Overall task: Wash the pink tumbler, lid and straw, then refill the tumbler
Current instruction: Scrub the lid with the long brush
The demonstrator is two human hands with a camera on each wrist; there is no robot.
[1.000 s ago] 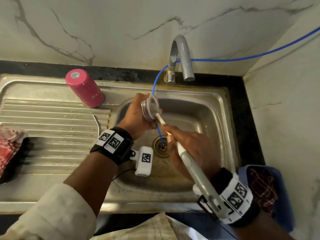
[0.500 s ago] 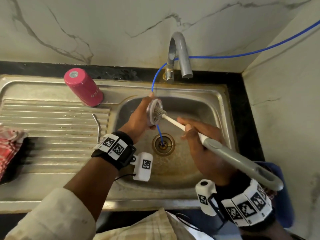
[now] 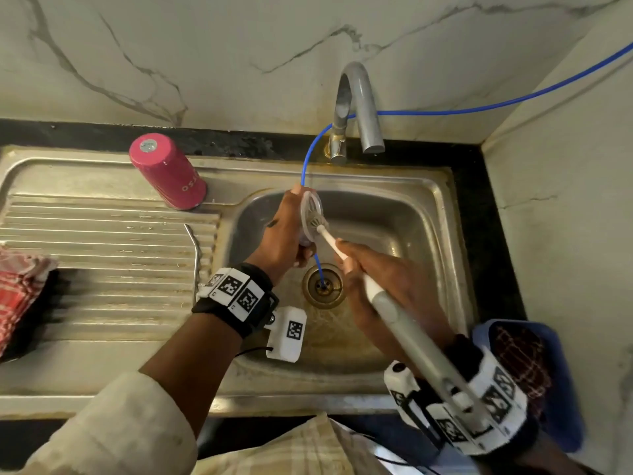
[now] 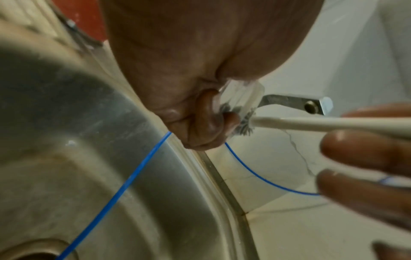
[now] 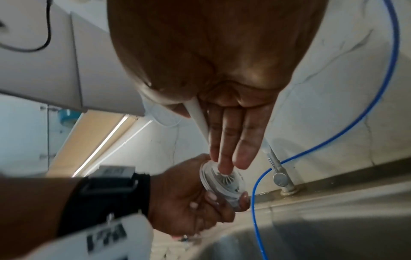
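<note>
Over the steel sink basin [image 3: 404, 214], the left hand [image 3: 282, 234] grips a clear round plastic lid [image 3: 311, 210] by its rim, thumb and curled fingers wrapped around the edge, its open face turned toward the right hand [image 3: 390, 286]. That right hand grasps a long bottle brush with a white stem and grey handle [image 3: 394, 308], the handle running back along the wrist; its bristled head [image 5: 225, 177] sits pressed inside the lid (the fingers lie nearly straight along the stem in the right wrist view). Below both hands lies the brass-ringed drain [image 3: 323, 286], with a thin blue hose [image 3: 308, 159] dropping into it from behind the lid. Beyond the left hand, the pink tumbler [image 3: 168, 171] stands upside down on the ribbed steel draining board [image 3: 102, 255], well apart from the lid. A bent metal straw [image 3: 196, 255] lies on the board beside the left wrist. Past the lid rises the grey curved tap [image 3: 356, 111].
</note>
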